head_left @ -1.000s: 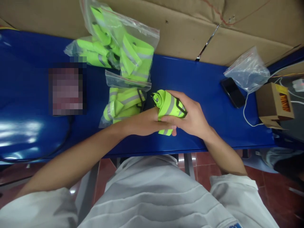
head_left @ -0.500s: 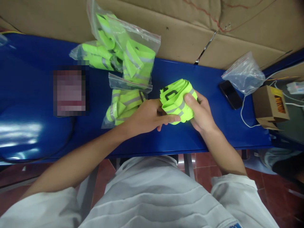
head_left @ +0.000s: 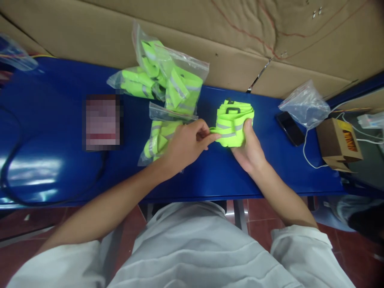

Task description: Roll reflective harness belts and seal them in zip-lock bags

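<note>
A folded neon-yellow reflective strap (head_left: 234, 126) with grey stripes and a black buckle is held above the blue table. My right hand (head_left: 250, 150) grips the bundle from its right side and below, thumb on the front. At its left side, my left hand (head_left: 192, 142) pinches a loop of the same strap between thumb and fingers. Just behind my left wrist lies a clear zip bag (head_left: 159, 138) with more yellow strap in it, partly covered by that hand. Further back, several bagged yellow straps (head_left: 183, 90) lean together near the cardboard.
On the blue table (head_left: 204, 180) a black phone (head_left: 290, 128) lies to the right, beside a clear plastic bag (head_left: 306, 104) and an open cardboard box (head_left: 340, 140) with a white cable. A blurred-out object (head_left: 102, 124) sits at left. Cardboard sheeting (head_left: 180, 24) lines the back.
My left hand has shifted from under the bundle to its left side, drawing a loop slightly out. The bundle now sits more upright in my right hand. The camera view has shifted a little.
</note>
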{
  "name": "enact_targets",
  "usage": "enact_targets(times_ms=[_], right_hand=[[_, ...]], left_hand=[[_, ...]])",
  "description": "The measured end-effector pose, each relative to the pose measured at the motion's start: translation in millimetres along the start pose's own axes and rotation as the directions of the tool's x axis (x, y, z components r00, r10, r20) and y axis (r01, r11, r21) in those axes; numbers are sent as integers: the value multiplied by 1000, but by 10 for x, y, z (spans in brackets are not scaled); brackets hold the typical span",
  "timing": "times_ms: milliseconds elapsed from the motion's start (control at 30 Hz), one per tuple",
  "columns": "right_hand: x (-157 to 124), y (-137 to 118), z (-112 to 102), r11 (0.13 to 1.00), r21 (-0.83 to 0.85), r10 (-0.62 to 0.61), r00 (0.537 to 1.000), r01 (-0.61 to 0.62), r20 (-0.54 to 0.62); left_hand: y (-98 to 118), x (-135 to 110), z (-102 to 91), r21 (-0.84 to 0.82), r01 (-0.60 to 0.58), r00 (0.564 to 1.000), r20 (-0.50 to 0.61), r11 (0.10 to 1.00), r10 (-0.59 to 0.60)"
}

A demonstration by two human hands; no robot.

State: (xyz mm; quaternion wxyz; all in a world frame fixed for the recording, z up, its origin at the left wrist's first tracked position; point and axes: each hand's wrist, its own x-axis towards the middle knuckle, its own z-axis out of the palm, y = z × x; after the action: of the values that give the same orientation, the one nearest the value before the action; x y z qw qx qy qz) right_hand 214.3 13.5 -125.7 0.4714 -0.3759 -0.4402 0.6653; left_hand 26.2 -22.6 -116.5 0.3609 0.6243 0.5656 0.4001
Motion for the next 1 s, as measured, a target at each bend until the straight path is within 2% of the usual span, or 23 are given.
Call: enact_targets(times_ms=[133, 233, 300, 433, 600, 700, 767, 867, 933, 1000], right_hand=[[-31, 35, 36, 995, 12, -100, 994, 100, -50], [-26, 88, 21, 987, -33, -158, 984, 156, -82], [-21, 129, 3, 977, -79, -204, 975, 197, -86], [-23, 205, -62, 937, -208, -293, 956, 281, -28], [-29, 249, -154, 891, -323, -316, 947, 318, 61], [-40, 256, -148, 861, -392, -347, 938, 323, 9], [-56, 267, -121, 845, -420, -380, 924, 332, -34], [-96, 312, -70, 856, -403, -379, 924, 325, -59], [-127, 371, -33, 871, -374, -363, 930, 319, -53], [-153, 446, 10, 887, -346, -335, 942, 306, -24]], left_hand=[[-7, -42, 92, -205, -53, 999, -8, 977, 52], [-13, -64, 181, -423, 49, 997, 74, 905, -19], [-16, -66, 227, -513, 125, 989, 129, 849, -68], [-25, -67, 278, -567, 155, 987, 132, 809, -96], [-43, -92, 311, -521, 132, 991, 75, 844, -109], [-3, -110, 326, -583, 89, 994, 100, 808, -38], [45, -122, 334, -677, 88, 991, 132, 730, 2], [98, -141, 353, -777, 96, 993, 115, 622, -10], [94, -148, 376, -788, 66, 998, 65, 612, -24], [64, -145, 393, -768, 6, 1000, -2, 641, -11]])
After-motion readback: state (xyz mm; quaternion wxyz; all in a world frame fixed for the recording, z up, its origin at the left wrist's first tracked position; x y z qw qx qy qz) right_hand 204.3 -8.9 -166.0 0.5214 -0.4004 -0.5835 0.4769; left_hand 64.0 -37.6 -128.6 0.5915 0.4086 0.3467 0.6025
